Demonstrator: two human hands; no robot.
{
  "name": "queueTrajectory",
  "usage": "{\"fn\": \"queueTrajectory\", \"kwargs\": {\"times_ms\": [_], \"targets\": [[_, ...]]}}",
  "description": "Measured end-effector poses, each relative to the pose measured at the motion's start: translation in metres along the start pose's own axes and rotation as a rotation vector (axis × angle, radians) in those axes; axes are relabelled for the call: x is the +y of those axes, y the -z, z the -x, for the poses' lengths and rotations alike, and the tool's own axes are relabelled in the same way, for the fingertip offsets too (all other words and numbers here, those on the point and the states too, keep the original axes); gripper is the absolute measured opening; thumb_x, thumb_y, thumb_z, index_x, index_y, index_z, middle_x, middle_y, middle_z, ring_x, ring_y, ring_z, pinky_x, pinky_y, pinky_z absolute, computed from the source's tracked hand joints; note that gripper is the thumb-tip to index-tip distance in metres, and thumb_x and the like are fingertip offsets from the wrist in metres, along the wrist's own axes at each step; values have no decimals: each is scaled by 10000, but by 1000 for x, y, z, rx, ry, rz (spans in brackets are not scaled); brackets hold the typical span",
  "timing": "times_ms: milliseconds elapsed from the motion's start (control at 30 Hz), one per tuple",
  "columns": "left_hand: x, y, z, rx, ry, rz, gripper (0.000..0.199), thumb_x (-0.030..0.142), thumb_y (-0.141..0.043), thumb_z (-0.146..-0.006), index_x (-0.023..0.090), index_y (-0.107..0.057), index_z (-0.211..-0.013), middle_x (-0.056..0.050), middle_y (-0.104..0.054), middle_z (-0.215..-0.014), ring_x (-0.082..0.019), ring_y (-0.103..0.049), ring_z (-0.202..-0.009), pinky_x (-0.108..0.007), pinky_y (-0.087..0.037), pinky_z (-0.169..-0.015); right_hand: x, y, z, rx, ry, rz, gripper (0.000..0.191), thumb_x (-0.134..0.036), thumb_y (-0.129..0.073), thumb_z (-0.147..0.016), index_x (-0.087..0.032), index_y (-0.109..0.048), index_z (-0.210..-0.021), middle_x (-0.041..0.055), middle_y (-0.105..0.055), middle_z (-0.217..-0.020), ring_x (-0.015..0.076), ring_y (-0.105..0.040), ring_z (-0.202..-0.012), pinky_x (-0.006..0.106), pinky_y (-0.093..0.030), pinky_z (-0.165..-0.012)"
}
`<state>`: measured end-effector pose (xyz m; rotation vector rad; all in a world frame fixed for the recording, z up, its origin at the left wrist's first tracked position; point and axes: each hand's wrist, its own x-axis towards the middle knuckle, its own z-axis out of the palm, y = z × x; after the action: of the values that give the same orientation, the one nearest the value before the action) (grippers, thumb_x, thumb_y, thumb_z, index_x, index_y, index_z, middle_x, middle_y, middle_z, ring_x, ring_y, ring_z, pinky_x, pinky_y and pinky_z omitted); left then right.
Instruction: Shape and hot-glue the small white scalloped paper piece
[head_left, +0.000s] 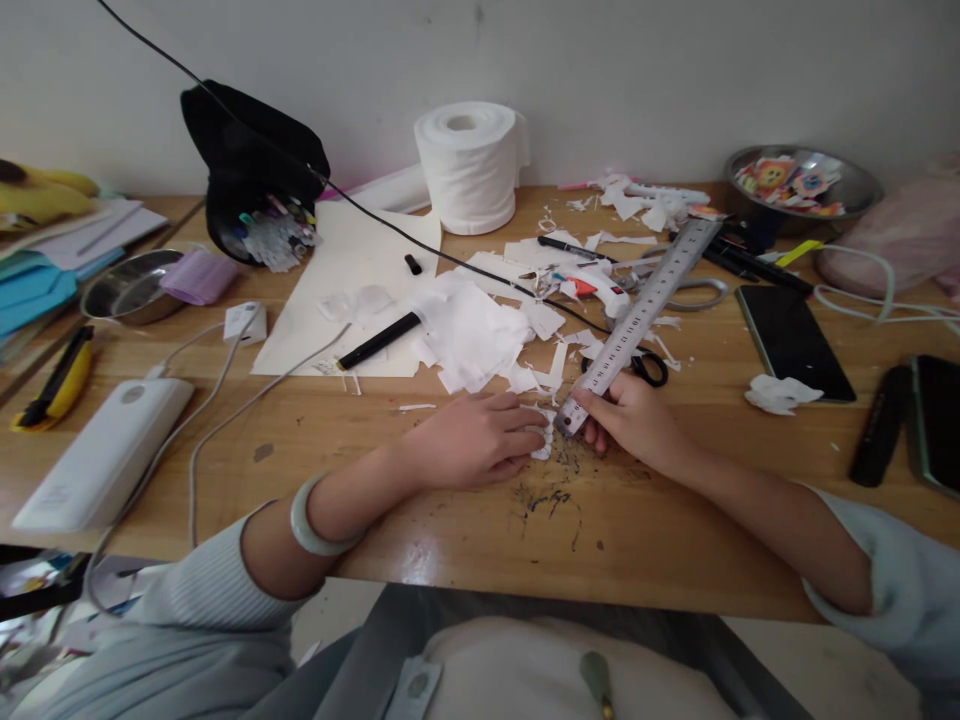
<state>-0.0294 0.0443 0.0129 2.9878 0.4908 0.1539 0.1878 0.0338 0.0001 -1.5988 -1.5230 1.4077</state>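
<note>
My right hand (637, 420) is closed round the near end of a long metal ruler (641, 315), thumb on top. The ruler slants up and away to the right, over scissors (649, 366) with black handles. My left hand (484, 440) rests on the table, its curled fingers over a small white paper piece (543, 440) that is partly hidden under them. Dark scribbled marks (551, 498) lie on the wood close by. Beyond my left hand spread crumpled white paper scraps (472, 330) and a black marker (379, 341) without its cap (413, 264).
A toilet paper roll (469, 170) stands by the wall. At right are a metal bowl (862, 190) of cut-outs, a phone (795, 340) and a glue gun (604, 290) among scraps. At left lie a power bank (105, 455), a yellow cutter (56, 385) and a black pen pouch (247, 150).
</note>
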Motion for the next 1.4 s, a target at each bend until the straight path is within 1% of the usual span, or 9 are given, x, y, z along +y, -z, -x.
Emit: {"fn": "queueTrajectory", "kwargs": {"times_ms": [133, 333, 533, 700, 900, 1100, 1300, 1400], "targets": [[0, 0, 0, -5, 2, 2, 206, 257, -416, -910, 186, -587, -1000, -19, -590, -1193, -195, -538, -944, -317, -441, -759, 1, 0, 0, 2, -9, -26, 247, -327, -500, -840, -173, -483, -647, -26, -549, -462, 69, -495, -350, 184, -411, -343], [0, -1, 0, 0, 6, 3, 212, 249, -408, -910, 191, -592, -999, -35, -594, -1184, -186, -533, -939, -307, -436, -759, 3, -1, -1, 4, 14, 5, 214, -317, -490, -845, -176, -480, -684, -40, -537, -451, 64, -487, -336, 167, -391, -324], [0, -1, 0, -2, -1, 1, 205, 250, -420, -904, 190, -594, -995, -24, -593, -1190, -189, -526, -926, -309, -429, -745, 2, -1, -1, -4, 23, -2, 214, -316, -485, -849, -177, -482, -687, -40, -540, -465, 66, -496, -347, 170, -407, -334], [-1, -2, 0, -6, 1, 13, 213, 244, -409, -910, 188, -587, -1012, -15, -589, -1200, -192, -523, -946, -317, -431, -775, 2, -1, 0, 4, 6, 8, 201, -306, -488, -851, -173, -485, -701, -44, -536, -458, 62, -490, -342, 164, -395, -332], [0, 0, -1, -5, -6, -5, 222, 239, -406, -908, 189, -596, -1012, -42, -608, -1159, -187, -531, -940, -302, -435, -749, -1, -2, 0, 9, 19, 11, 223, -307, -489, -852, -174, -476, -674, -41, -542, -459, 57, -489, -342, 160, -396, -336], [0, 0, -1, -19, -7, 5, 217, 249, -411, -912, 189, -587, -1023, -34, -592, -1191, -194, -526, -959, -312, -438, -783, -4, -4, 1, 18, 16, 8, 226, -311, -508, -840, -183, -453, -661, -45, -543, -449, 61, -497, -340, 159, -401, -329], [0, -1, 0, -14, 1, 1, 214, 240, -415, -905, 190, -594, -1011, -41, -601, -1170, -186, -528, -933, -302, -432, -757, 1, -1, -1, 38, 13, -86, 215, -337, -510, -834, -167, -503, -702, -33, -552, -461, 69, -495, -347, 172, -415, -326], [0, 0, -1, -27, 5, 10, 205, 242, -424, -903, 190, -592, -1009, -30, -597, -1181, -187, -529, -936, -306, -428, -759, 4, 0, -1, 14, 17, -57, 229, -344, -514, -831, -171, -489, -684, -33, -553, -459, 66, -492, -342, 171, -411, -324]]}}
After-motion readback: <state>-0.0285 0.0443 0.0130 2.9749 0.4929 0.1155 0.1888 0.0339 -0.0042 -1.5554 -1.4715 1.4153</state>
